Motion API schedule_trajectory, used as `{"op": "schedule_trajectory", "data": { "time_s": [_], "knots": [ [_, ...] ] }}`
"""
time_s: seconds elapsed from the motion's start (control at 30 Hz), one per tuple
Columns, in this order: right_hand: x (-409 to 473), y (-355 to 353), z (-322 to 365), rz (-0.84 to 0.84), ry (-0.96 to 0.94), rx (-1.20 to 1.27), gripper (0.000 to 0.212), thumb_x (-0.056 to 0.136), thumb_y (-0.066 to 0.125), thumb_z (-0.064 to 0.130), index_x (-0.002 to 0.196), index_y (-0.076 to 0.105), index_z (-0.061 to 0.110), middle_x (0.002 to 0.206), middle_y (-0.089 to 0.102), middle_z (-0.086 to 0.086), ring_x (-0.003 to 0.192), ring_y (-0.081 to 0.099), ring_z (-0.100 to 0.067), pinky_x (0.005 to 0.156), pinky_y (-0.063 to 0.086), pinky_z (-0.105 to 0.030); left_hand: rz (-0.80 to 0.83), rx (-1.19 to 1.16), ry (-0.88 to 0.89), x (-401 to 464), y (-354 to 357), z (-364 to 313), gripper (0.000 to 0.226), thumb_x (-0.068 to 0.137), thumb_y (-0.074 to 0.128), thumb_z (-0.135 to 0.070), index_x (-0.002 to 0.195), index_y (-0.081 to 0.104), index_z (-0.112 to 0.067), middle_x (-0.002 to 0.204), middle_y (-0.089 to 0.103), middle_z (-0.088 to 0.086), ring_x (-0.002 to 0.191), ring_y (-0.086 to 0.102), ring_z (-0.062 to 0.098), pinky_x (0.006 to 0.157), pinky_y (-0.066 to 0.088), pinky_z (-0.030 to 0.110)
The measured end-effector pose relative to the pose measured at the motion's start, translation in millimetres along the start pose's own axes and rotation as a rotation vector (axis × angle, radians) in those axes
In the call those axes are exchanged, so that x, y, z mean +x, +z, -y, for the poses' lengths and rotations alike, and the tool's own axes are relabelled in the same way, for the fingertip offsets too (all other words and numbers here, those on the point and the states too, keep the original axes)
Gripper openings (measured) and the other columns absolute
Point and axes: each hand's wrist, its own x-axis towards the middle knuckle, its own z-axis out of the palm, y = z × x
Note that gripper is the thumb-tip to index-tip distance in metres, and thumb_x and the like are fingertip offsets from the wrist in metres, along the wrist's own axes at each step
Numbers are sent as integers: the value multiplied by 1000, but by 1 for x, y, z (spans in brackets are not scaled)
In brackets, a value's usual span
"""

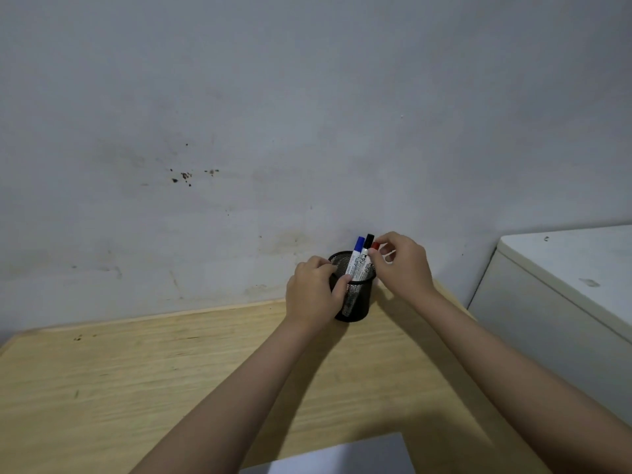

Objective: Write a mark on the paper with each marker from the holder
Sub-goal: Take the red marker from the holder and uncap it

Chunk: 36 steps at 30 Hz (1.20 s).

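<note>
- At the far edge of the worktop [136,364], against the wall, stands the black mesh holder [355,302], upright.
- Holder contents: three markers, capped ends up and leaning right: blue [356,256], black [367,249], red [376,246]. Only the red cap shows; its barrel is hidden behind the right hand.
- Left hand [313,294]: grip closed around the holder's left side, thumb on the near wall, steadying it.
- Right hand [403,265]: fingertips pinched at the red cap. Contact appears made, but whether the grip has fully closed on the marker cannot be told.
- Paper [338,456]: lies flat at the near edge of the worktop, well apart from the holder, partly out of frame. No mark is visible on the part shown.
- Step in hand, as judged: selection of the first marker, with all three seated in the holder.
- Next move calls for: a straight upward pull on the red marker, clear of the two neighbours, with the holder kept pinned. Cap removal must follow before the tip meets the paper.
</note>
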Motion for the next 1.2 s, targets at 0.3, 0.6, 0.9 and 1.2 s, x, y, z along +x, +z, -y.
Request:
{"op": "schedule_trajectory", "data": {
  "time_s": [0.3,0.6,0.9,1.2],
  "knots": [
    [-13,-29,37,-131,-72,211,2,76,66,8,75,66,10,61,61,8,54,58,-1,59,46,-14,124,-29,-40,-10,-22,-17,32,91,48,-28,113,63,-11,126,59,8,118,48,29,90,47,42],
    [-91,-69,79,-379,-175,572,14,76,72,-1,74,66,11,62,67,20,62,64,7,62,46,-6,-21,-878,-53,-59,-74,-69,24,91,52,-16,106,60,-33,98,71,6,84,72,22,80,57,32],
    [-160,-69,90,-111,-215,655,22,78,72,2,71,69,23,77,72,-4,69,68,-10,67,57,-25,-225,-835,-81,-97,-119,-86,17,83,64,-8,96,67,-19,91,68,-5,83,68,18,68,54,17],
    [-163,-77,132,-16,59,773,24,81,71,32,77,72,8,75,62,-33,64,54,-23,62,49,-42,-195,-573,54,-142,-146,-82,11,82,65,-9,92,69,-12,85,71,-7,78,66,1,70,51,13]
  ]
}}
